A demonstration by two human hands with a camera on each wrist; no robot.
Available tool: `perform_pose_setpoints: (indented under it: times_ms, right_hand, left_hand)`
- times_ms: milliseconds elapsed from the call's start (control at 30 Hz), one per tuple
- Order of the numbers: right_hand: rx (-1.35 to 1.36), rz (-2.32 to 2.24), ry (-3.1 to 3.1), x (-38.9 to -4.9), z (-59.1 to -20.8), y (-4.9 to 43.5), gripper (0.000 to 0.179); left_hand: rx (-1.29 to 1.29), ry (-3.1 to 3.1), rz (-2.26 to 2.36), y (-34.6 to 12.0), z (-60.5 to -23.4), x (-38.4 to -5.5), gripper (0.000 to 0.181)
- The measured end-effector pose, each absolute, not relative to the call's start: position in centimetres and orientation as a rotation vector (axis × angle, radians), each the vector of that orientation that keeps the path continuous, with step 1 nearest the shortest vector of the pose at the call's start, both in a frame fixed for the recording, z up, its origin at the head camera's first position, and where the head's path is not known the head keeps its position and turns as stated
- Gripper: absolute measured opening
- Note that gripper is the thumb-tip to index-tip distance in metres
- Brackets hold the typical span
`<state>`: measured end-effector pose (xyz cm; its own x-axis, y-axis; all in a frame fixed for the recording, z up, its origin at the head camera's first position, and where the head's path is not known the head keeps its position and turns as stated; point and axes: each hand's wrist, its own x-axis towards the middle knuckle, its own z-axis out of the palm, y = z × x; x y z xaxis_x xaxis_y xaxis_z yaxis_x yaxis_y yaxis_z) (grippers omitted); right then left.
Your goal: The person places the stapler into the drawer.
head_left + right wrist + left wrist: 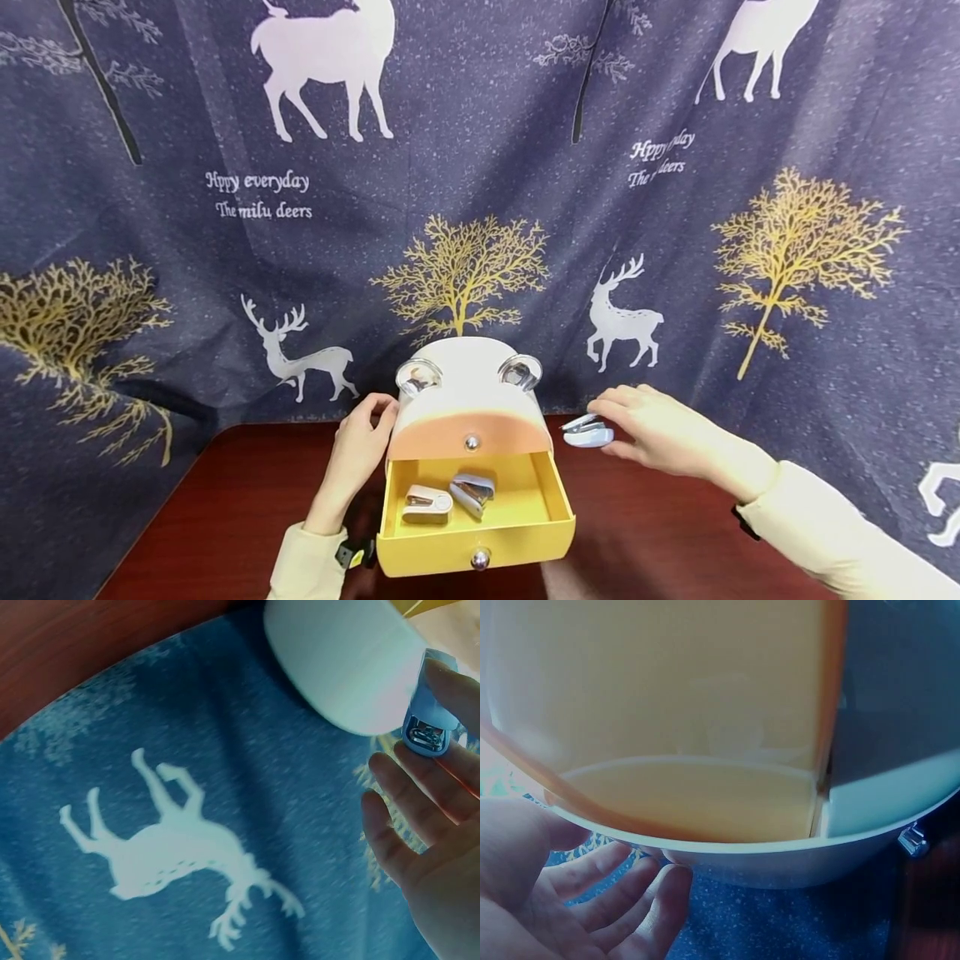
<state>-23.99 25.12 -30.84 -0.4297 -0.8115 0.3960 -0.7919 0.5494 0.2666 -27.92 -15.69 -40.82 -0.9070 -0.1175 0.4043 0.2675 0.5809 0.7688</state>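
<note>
A small white storage box (461, 390) with a peach upper drawer front (435, 439) stands at the centre of the head view. Its lower yellow drawer (427, 558) is pulled out. Inside lie a pale pink stapler (427, 510) and a grey-blue stapler (467, 497). My left hand (358, 454) is at the box's left side, its relaxed fingers (671, 889) right at the box's edge in the left wrist view. To the right of the box, my right hand (652, 429) pinches a light blue mini stapler (429, 712) between thumb and fingers.
The box stands on a dark red table (240, 492). Close behind hangs a dark blue cloth (480, 167) printed with deer and trees. Two shiny round pieces (418, 377) stick out from the box's top, and round silver knobs (480, 558) sit on the drawer fronts.
</note>
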Motion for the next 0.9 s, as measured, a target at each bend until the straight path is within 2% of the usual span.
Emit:
perform_pose_setpoints:
  times_ms: [433, 900]
  right_hand:
    - [1.532, -0.144, -2.315, -23.3, -29.2, 19.0, 0.04]
    - [1.629, -0.273, -2.519, -22.8, -31.8, 15.0, 0.035]
  left_hand:
    - [-0.135, -2.391, -1.254, -15.8, -40.7, -28.0, 0.018]
    - [-0.141, -2.389, -1.26, -15.7, -40.7, -27.9, 0.018]
